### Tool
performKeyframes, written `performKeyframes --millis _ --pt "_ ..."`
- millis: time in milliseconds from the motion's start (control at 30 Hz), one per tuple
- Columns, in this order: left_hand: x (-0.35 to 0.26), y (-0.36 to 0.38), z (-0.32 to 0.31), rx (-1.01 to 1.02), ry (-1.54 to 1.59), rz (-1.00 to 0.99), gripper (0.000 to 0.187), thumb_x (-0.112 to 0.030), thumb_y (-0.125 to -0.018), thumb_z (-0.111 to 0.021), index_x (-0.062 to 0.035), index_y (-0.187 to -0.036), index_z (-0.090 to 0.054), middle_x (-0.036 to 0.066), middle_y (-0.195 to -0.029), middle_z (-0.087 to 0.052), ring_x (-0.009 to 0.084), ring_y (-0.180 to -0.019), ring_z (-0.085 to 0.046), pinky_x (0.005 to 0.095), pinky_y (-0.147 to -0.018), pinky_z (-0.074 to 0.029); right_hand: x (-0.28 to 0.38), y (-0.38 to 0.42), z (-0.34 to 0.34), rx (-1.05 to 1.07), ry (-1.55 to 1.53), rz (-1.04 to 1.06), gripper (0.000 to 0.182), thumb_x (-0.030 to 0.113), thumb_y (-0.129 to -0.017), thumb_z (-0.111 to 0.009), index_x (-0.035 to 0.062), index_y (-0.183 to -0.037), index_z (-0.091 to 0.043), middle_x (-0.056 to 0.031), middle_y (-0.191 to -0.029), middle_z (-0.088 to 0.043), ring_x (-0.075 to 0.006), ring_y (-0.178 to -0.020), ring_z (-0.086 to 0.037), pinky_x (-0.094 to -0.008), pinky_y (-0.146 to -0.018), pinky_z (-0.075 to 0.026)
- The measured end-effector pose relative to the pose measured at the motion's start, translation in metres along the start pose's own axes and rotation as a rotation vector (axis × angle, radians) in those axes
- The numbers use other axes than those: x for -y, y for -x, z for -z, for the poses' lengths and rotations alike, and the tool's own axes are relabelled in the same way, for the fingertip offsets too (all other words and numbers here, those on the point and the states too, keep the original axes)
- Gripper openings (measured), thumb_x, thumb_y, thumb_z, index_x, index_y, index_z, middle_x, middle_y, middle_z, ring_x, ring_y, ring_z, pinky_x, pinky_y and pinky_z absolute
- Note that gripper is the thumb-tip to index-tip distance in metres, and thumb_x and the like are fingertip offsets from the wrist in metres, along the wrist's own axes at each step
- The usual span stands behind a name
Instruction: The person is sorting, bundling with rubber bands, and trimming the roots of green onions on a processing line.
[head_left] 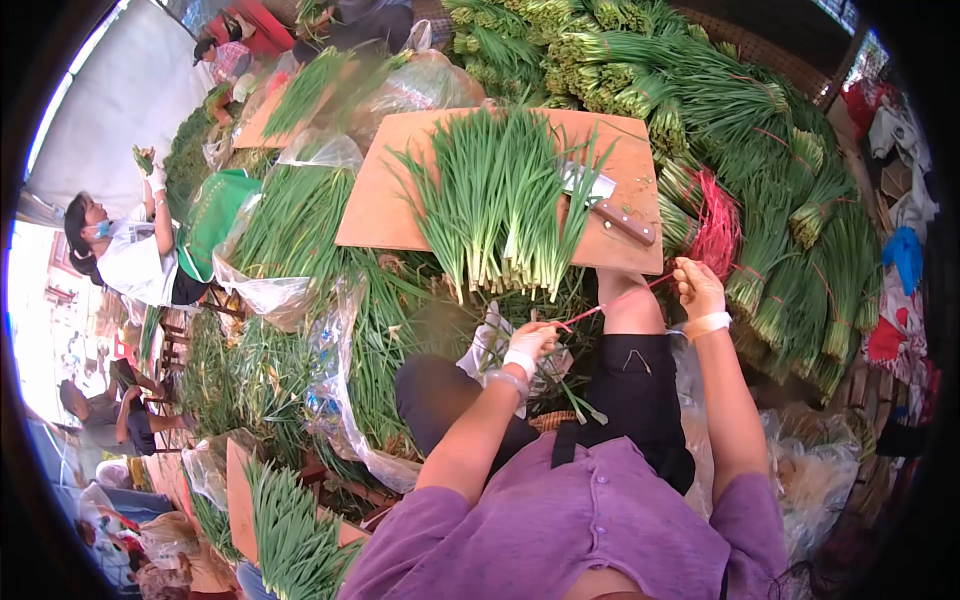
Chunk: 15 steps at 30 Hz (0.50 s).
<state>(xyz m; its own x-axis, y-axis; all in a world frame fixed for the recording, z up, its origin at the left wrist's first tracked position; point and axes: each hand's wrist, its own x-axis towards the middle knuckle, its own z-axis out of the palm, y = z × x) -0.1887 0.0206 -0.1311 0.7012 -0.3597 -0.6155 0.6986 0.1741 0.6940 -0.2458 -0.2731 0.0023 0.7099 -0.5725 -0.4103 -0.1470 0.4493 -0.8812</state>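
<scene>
A thin red tie string [625, 297] stretches between my two hands above my knees. My left hand [534, 343], on the lower left, is closed on one end of it. My right hand [699, 289] is raised higher and pinches the other end. In front of me, a spread of green chives [510, 195] lies on a wooden board [380, 195], pale cut ends towards me. A knife [622, 220] with a brown handle rests on the board's right side. Just beyond my right hand hangs a bunch of red strings [716, 225].
A large heap of tied chive bundles [740, 110] rises at the right and back. Loose chives [300, 225] in plastic bags stand to the left. Another board with chives [290, 525] is at the lower left. A person [135, 240] in white stands at the far left, with others beyond.
</scene>
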Motion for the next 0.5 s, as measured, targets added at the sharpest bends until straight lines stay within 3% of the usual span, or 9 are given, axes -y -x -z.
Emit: performKeyframes --millis 133,167,233,267,300,333,367,400,500 --pt "0.014 -0.084 0.096 -0.032 0.307 0.041 0.013 -0.008 -0.083 -0.063 -0.0042 -0.095 -0.064 0.001 -0.071 -0.059 0.0092 -0.053 -0.052 0.0217 -0.042 -0.036 -0.014 -0.027 -0.049 0.094 0.173 -0.001 0.013 0.015 -0.086 -0.062 0.0047 -0.094 -0.064 -0.0024 -0.074 -0.065 -0.0048 -0.051 -0.052 -0.0163 -0.042 -0.033" --pt "-0.016 -0.068 0.087 -0.228 0.140 -0.055 0.010 -0.011 -0.084 -0.062 -0.0055 -0.092 -0.062 0.001 -0.068 -0.057 0.0128 -0.049 -0.049 0.0245 -0.040 -0.036 -0.020 -0.029 -0.066 0.131 0.181 0.009 0.012 0.012 -0.085 -0.063 0.0030 -0.093 -0.064 -0.0039 -0.075 -0.065 -0.0053 -0.050 -0.051 -0.0167 -0.043 -0.036" --pt "0.022 -0.164 0.189 -0.004 0.580 -0.153 0.014 -0.015 -0.088 -0.050 -0.0049 -0.088 -0.059 0.006 -0.073 -0.060 0.0154 -0.053 -0.052 0.0274 -0.041 -0.036 -0.046 -0.055 -0.084 0.240 0.359 0.097 0.007 0.008 -0.083 -0.064 0.0021 -0.088 -0.064 -0.0041 -0.073 -0.064 -0.0076 -0.055 -0.054 -0.0200 -0.048 -0.041" --pt "-0.055 -0.102 0.148 -0.380 0.369 -0.174 0.013 -0.014 -0.088 -0.053 -0.0031 -0.091 -0.059 0.008 -0.076 -0.061 0.0175 -0.057 -0.053 0.0299 -0.046 -0.039 -0.056 -0.065 -0.094 0.292 0.479 0.165 0.006 0.007 -0.082 -0.064 0.0019 -0.086 -0.064 -0.0036 -0.072 -0.064 -0.0079 -0.057 -0.055 -0.0210 -0.049 -0.041" --pt "-0.089 -0.083 0.141 -0.505 0.237 -0.227 0.013 -0.012 -0.088 -0.053 -0.0022 -0.093 -0.060 0.008 -0.077 -0.061 0.0183 -0.058 -0.054 0.0305 -0.047 -0.041 -0.068 -0.077 -0.101 0.287 0.600 0.188 0.010 0.011 -0.079 -0.066 0.0030 -0.083 -0.064 -0.0080 -0.074 -0.065 -0.0170 -0.064 -0.061 -0.0305 -0.056 -0.046" --pt "-0.118 -0.072 0.146 -0.467 0.092 -0.189 0.015 -0.011 -0.086 -0.055 -0.0007 -0.095 -0.060 0.007 -0.079 -0.062 0.0170 -0.059 -0.055 0.0291 -0.049 -0.042 -0.069 -0.078 -0.109 0.299 0.598 0.183 0.010 0.011 -0.079 -0.066 0.0030 -0.083 -0.064 -0.0080 -0.074 -0.065 -0.0170 -0.064 -0.061 -0.0305 -0.056 -0.046" --pt "-0.131 -0.087 0.169 -0.479 -0.240 -0.362 0.015 -0.012 -0.083 -0.058 -0.0011 -0.094 -0.061 0.007 -0.078 -0.063 0.0138 -0.057 -0.055 0.0265 -0.049 -0.042 -0.063 -0.072 -0.119 0.299 0.922 0.393 0.013 0.015 -0.077 -0.067 0.0039 -0.083 -0.064 -0.0109 -0.077 -0.065 -0.0224 -0.070 -0.062 -0.0349 -0.061 -0.047" --pt "-0.160 -0.064 0.158 -0.490 -0.114 -0.250 0.016 -0.012 -0.080 -0.061 -0.0009 -0.091 -0.061 0.006 -0.078 -0.063 0.0121 -0.058 -0.055 0.0251 -0.051 -0.043 -0.056 -0.066 -0.128 0.290 1.242 0.612 0.017 0.020 -0.076 -0.068 0.0049 -0.082 -0.064 -0.0138 -0.081 -0.065 -0.0278 -0.075 -0.063 -0.0394 -0.066 -0.047" --pt "-0.209 -0.044 0.152 -0.538 -0.561 -0.267 0.016 -0.018 -0.077 -0.064 -0.0035 -0.082 -0.064 0.005 -0.072 -0.064 0.0110 -0.057 -0.055 0.0268 -0.053 -0.044 -0.049 -0.064 -0.140 0.341 1.305 0.590 0.022 0.025 -0.073 -0.069 0.0066 -0.082 -0.063 -0.0167 -0.083 -0.062 -0.0335 -0.084 -0.060 -0.0430 -0.073 -0.046"
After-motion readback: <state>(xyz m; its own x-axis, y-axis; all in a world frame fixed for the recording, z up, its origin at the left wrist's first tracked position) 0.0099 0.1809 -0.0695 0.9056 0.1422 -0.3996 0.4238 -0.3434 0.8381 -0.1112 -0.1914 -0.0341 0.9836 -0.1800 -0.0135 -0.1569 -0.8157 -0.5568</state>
